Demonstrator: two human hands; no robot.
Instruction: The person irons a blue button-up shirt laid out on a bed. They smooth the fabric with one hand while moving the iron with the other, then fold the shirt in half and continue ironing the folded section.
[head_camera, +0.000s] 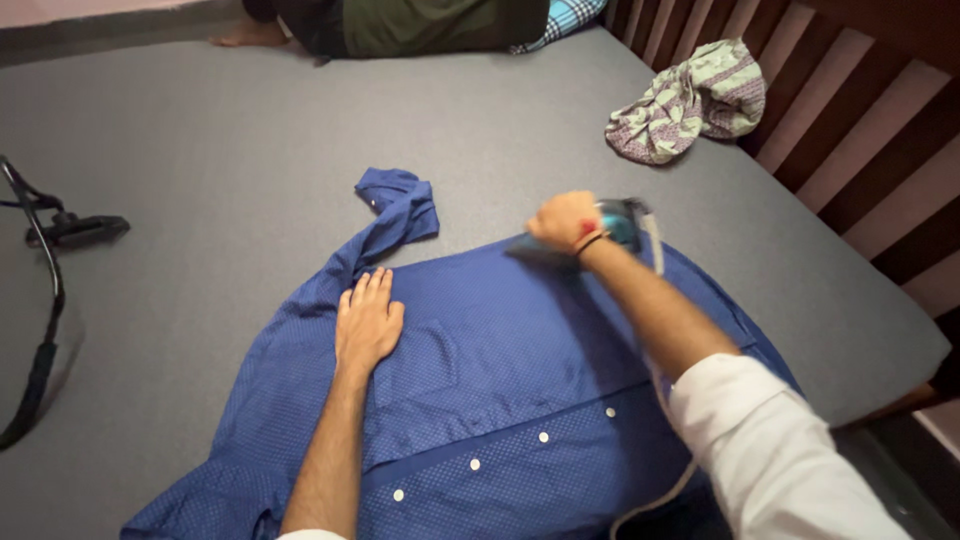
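My left hand (367, 322) lies palm down, fingers straight and slightly spread, pressed flat on the blue dotted shirt (480, 400) just above its chest pocket, the forearm running straight back toward me. My right arm, in a white sleeve (775, 455), reaches diagonally across the shirt, and my right hand (563, 220) is curled in a closed fist around the handle of a teal iron (620, 222), which sits on the shirt's upper edge near the collar; its pale cord (655, 380) trails back alongside my forearm. The shirt is spread front-up on a grey mattress (220, 150), white buttons in a row toward me, one sleeve stretched away beyond my left fingertips. A crumpled patterned cloth (690, 100) lies well apart at the far right corner, a black strap (40, 300) at the left edge, and another person sits at the far end.
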